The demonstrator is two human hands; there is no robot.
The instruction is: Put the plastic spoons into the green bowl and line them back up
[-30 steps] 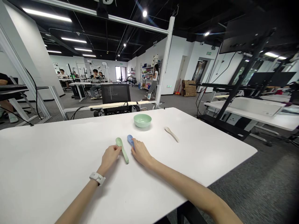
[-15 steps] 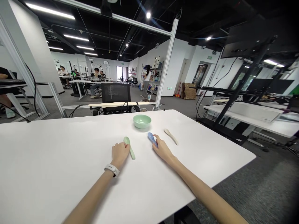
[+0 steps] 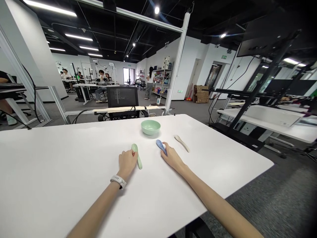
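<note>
A green spoon (image 3: 139, 162) is pinched near its neck by my left hand (image 3: 127, 162), which wears a pale wristband. Its bowl end points away from me. My right hand (image 3: 172, 157) has its thumb and fingers closed around the handle of a blue spoon (image 3: 160, 144), whose bowl sticks out beyond the fingertips. To the right of that hand a cream spoon (image 3: 182, 143) lies untouched on the table. A light green bowl (image 3: 150, 127) stands upright beyond both hands, its inside partly visible.
The white table (image 3: 61, 178) has its far edge just past the bowl, and its right edge slants towards me. An aluminium frame (image 3: 177, 66) and a black mesh chair (image 3: 123, 97) stand behind it. Several people are in the background, one near shelves (image 3: 162, 79).
The view has shifted slightly. The green spoon has turned a little in my left hand, its handle end swinging left. My right hand keeps its hold on the blue spoon.
</note>
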